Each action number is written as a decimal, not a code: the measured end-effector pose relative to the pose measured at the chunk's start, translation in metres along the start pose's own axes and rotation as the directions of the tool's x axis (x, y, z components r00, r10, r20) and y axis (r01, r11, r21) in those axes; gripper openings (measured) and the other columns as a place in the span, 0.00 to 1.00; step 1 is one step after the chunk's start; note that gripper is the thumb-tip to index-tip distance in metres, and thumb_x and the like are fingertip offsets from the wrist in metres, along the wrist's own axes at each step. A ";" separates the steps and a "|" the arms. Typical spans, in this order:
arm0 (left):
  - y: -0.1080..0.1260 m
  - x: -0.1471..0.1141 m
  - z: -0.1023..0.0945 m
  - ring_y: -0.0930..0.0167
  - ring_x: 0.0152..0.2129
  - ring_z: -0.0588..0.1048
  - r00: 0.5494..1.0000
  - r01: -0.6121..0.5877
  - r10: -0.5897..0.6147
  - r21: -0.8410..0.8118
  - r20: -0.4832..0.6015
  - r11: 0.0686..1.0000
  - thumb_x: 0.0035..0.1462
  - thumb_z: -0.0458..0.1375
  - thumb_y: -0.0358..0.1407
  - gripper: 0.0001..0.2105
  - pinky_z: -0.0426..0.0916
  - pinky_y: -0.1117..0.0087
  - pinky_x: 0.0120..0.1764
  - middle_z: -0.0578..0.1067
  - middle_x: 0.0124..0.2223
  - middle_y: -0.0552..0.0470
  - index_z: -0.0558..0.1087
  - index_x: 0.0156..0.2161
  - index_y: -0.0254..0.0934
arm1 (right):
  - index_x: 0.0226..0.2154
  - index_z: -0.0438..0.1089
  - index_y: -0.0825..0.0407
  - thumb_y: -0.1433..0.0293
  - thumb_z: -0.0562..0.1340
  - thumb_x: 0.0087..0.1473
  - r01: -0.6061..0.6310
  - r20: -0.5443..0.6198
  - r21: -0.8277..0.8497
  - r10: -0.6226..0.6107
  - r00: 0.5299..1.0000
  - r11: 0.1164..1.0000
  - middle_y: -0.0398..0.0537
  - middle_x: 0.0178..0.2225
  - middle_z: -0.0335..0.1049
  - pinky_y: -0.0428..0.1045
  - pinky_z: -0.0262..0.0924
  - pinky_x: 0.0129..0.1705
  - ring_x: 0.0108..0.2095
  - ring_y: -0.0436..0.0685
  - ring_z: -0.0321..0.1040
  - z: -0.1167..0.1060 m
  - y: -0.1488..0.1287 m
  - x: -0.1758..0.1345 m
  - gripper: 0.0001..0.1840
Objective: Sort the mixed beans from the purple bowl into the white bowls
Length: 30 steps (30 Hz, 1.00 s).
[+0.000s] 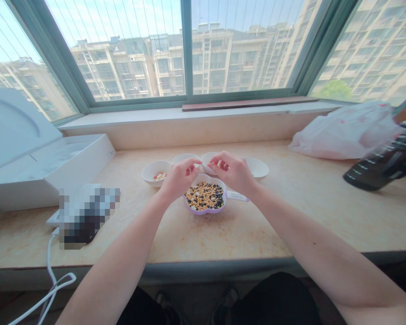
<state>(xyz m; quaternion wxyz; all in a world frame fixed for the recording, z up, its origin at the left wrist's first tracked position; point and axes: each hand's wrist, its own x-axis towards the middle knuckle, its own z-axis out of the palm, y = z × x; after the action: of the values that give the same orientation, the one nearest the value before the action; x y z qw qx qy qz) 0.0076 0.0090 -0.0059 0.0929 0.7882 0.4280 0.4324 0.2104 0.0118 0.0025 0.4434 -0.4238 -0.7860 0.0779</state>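
Observation:
A purple-rimmed, flower-shaped bowl [207, 211] with a short handle [237, 196] holds mixed yellow and black beans [205, 195] with some pale pieces. Over its far left edge is my left hand [180, 177], its fingers curled together. My right hand [232, 169] is at the far right edge, thumb and fingers pinched close by the third white bowl [208, 157]. Anything between the fingertips of either hand is too small to make out. Behind stand the second white bowl [184, 157] and, at right, another white bowl [262, 168]. The leftmost white bowl [149, 171] contains reddish and pale pieces [160, 175].
On the left of the counter [149, 250] are an open white box [84, 158], a pixelated object [88, 221] and a white cable [50, 253]. A plastic bag [345, 133] and a dark bottle [375, 162] occupy the right. The window sill [138, 118] runs behind.

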 end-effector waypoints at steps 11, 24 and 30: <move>-0.003 0.000 -0.003 0.72 0.26 0.75 0.996 0.047 -0.052 0.071 0.073 0.996 0.61 0.58 0.33 0.08 0.69 0.72 0.31 0.77 0.29 0.53 0.79 0.41 0.38 | 0.35 0.74 0.53 0.59 0.56 0.62 -0.124 -0.237 -0.054 0.108 0.965 0.991 0.52 0.34 0.76 0.51 0.59 0.38 0.31 0.56 0.67 -0.029 0.035 0.021 0.16; -0.002 -0.002 -0.006 0.68 0.26 0.76 0.986 0.116 -0.131 0.135 0.104 0.984 0.60 0.58 0.33 0.07 0.67 0.71 0.29 0.77 0.26 0.52 0.80 0.36 0.39 | 0.29 0.78 0.53 0.64 0.61 0.56 -0.337 0.195 -0.586 0.531 0.825 0.737 0.54 0.30 0.78 0.50 0.57 0.30 0.30 0.59 0.71 -0.062 0.084 0.028 0.12; -0.001 -0.004 -0.008 0.69 0.25 0.75 0.974 0.026 -0.057 0.142 0.218 0.990 0.60 0.57 0.33 0.09 0.68 0.70 0.30 0.78 0.27 0.51 0.80 0.35 0.39 | 0.37 0.81 0.52 0.73 0.62 0.50 -0.311 0.202 -0.584 0.505 0.839 0.750 0.52 0.39 0.80 0.48 0.62 0.33 0.35 0.57 0.74 -0.062 0.088 0.026 0.13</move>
<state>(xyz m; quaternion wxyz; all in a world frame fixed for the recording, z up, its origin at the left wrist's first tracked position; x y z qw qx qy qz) 0.0000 0.0051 -0.0036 0.0941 0.8268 0.4603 0.3093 0.3037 0.0711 0.0119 0.1345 -0.6721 -0.7275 0.0288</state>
